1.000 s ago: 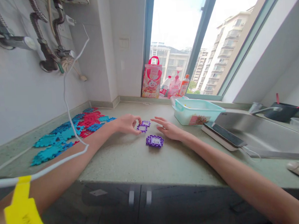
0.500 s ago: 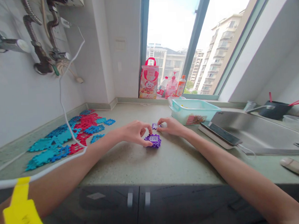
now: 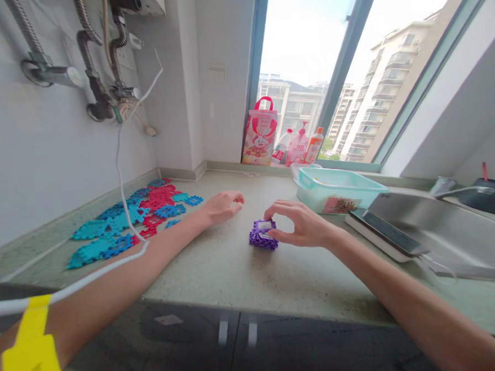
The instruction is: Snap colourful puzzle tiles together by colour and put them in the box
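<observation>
A small stack of purple interlocking pieces (image 3: 262, 240) rests on the counter in front of me. My right hand (image 3: 297, 223) pinches a purple piece with a pale label (image 3: 263, 225) at the top of the stack, thumb in front and fingers behind. My left hand (image 3: 226, 206) is to the left of the stack, off it, with its fingers curled and apart; nothing shows between them. Blue, teal and red interlocking pieces (image 3: 159, 198) lie spread on the counter beyond my left forearm.
A teal plastic basket (image 3: 342, 180) stands at the back right, beside a phone on a white block (image 3: 385, 233) and the steel sink (image 3: 436, 225). A white cable (image 3: 119, 159) crosses my left forearm. Bottles and a pink bag (image 3: 260, 136) stand by the window.
My left hand has let go of the purple stack and moved left. My right hand has brought the separate purple piece onto the stack. The view has shifted a little.
</observation>
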`<state>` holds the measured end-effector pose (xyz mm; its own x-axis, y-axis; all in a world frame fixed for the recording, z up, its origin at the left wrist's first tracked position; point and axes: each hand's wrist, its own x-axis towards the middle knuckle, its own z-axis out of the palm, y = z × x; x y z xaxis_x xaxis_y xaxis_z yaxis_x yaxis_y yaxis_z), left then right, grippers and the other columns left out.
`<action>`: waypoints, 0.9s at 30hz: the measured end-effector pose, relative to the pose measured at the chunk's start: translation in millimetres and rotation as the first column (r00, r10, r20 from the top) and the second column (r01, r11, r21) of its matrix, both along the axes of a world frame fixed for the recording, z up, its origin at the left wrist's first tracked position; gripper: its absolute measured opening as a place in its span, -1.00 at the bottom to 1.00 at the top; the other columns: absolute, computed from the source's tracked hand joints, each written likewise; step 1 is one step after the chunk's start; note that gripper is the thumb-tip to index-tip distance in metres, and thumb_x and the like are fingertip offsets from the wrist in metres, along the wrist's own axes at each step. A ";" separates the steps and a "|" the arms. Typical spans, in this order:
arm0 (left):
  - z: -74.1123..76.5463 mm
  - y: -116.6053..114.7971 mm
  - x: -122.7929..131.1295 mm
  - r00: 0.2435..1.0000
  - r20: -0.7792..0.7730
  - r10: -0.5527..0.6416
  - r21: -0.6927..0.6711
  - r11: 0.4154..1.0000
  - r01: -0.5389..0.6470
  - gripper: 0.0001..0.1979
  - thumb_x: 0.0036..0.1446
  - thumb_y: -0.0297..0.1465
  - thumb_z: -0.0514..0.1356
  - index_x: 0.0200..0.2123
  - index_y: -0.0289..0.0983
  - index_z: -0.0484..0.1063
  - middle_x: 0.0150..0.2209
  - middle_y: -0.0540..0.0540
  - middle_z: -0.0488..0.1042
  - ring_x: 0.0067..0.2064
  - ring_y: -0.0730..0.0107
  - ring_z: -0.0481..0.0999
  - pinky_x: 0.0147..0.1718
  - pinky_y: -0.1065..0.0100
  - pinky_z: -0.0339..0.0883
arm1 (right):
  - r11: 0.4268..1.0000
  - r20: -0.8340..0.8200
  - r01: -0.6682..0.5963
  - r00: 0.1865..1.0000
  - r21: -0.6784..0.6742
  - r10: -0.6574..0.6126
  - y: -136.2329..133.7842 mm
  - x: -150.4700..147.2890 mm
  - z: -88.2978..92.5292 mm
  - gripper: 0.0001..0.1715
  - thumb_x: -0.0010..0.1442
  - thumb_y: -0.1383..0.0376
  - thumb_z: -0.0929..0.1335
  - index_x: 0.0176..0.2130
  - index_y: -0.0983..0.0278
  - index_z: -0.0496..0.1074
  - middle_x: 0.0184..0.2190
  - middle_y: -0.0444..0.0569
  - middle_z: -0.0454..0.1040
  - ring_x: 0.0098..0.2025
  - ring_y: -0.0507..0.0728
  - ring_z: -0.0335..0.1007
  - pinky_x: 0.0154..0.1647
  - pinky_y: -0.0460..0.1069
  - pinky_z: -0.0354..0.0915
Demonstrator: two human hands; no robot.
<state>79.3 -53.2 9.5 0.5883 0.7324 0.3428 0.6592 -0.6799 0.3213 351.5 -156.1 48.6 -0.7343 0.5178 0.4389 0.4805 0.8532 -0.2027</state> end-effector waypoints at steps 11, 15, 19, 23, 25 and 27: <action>-17.1 6.7 4.9 0.951 -0.308 0.029 -0.138 0.988 -0.074 -0.32 0.45 0.00 -0.15 0.49 -0.15 0.15 0.53 -0.26 0.05 0.55 -0.10 -0.11 0.44 -0.22 -0.25 | 0.997 0.096 0.017 0.995 -0.073 -0.010 4.8 5.4 -0.4 -0.74 0.26 0.06 0.46 -0.21 0.19 0.53 -0.21 0.02 0.56 -0.18 0.19 0.50 -0.02 0.08 0.37; -12.4 0.1 6.4 0.946 -0.323 0.036 -0.175 0.980 -0.097 -0.26 0.43 0.06 -0.13 0.52 -0.17 0.07 0.55 -0.29 -0.07 0.56 -0.11 -0.19 0.44 -0.26 -0.33 | 0.999 0.068 0.001 0.998 -0.049 0.002 2.7 4.7 0.7 -0.70 0.28 0.06 0.46 -0.10 0.19 0.53 -0.12 0.04 0.56 -0.11 0.22 0.52 0.05 0.11 0.39; -9.9 -5.2 7.5 0.936 -0.341 0.090 -0.164 0.974 -0.153 -0.26 0.42 0.07 -0.11 0.53 -0.11 0.06 0.56 -0.29 -0.11 0.57 -0.16 -0.23 0.42 -0.30 -0.32 | 0.999 0.075 -0.022 0.997 -0.035 0.024 -1.7 0.1 -1.3 -0.39 0.23 0.05 0.50 0.19 0.14 0.43 0.13 0.09 0.51 0.10 0.28 0.50 0.20 0.16 0.36; -11.9 -3.9 6.8 0.931 -0.344 0.122 -0.156 0.970 -0.185 -0.24 0.40 0.13 -0.14 0.53 -0.05 0.04 0.57 -0.25 -0.14 0.56 -0.15 -0.21 0.43 -0.27 -0.28 | 0.998 0.120 -0.057 0.991 0.014 0.055 -3.9 -5.1 -7.5 -0.13 0.19 0.02 0.51 0.37 0.10 0.27 0.31 0.15 0.36 0.26 0.33 0.40 0.27 0.22 0.33; -13.1 -1.8 6.6 0.926 -0.356 0.123 -0.156 0.969 -0.189 -0.23 0.40 0.15 -0.17 0.53 -0.05 0.04 0.57 -0.24 -0.13 0.57 -0.11 -0.19 0.43 -0.25 -0.27 | 0.998 0.144 -0.058 0.988 0.031 0.053 -4.7 -8.0 -11.2 -0.12 0.18 0.01 0.52 0.37 0.11 0.27 0.33 0.17 0.33 0.28 0.35 0.38 0.27 0.24 0.33; -13.5 0.0 6.9 0.923 -0.365 0.123 -0.151 0.970 -0.190 -0.23 0.40 0.15 -0.18 0.52 -0.05 0.04 0.56 -0.23 -0.11 0.57 -0.08 -0.18 0.44 -0.24 -0.27 | 0.998 0.167 -0.048 0.985 0.040 0.041 -5.6 -12.0 -14.8 -0.14 0.17 0.02 0.52 0.36 0.10 0.30 0.33 0.16 0.33 0.26 0.35 0.39 0.26 0.25 0.34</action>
